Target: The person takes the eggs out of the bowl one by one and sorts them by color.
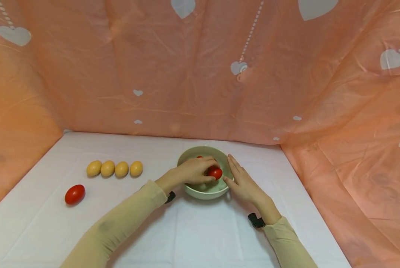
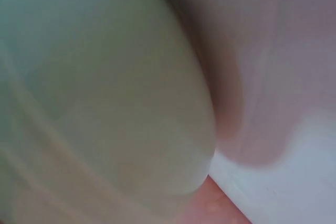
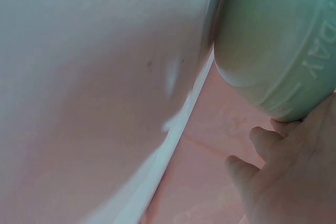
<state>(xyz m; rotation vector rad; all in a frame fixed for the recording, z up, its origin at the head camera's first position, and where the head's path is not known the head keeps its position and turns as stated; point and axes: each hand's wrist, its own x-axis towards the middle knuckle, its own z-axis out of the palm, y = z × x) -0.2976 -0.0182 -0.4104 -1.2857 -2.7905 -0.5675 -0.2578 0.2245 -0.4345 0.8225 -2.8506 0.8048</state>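
Note:
A pale green bowl (image 1: pixel 204 195) stands on the white table. Reaching in over its left rim, my left hand (image 1: pixel 194 170) grips a red egg (image 1: pixel 215 172) between thumb and fingers. Behind those fingers, a bit of another red thing (image 1: pixel 200 157) shows inside the bowl. My right hand (image 1: pixel 245 185) rests against the bowl's right side with its fingers straight and the thumb near the rim. In the right wrist view, raised letters mark the bowl's outer wall (image 3: pixel 283 40), and the right fingers lie alongside it. The bowl's outside fills much of the left wrist view.
Several yellow eggs (image 1: pixel 107 168) lie in a row on the left of the table (image 1: pixel 146 227). Nearer the front left lies one red egg (image 1: pixel 74 194). An orange cloth (image 1: pixel 186 85) with white hearts hangs behind the table and at both sides.

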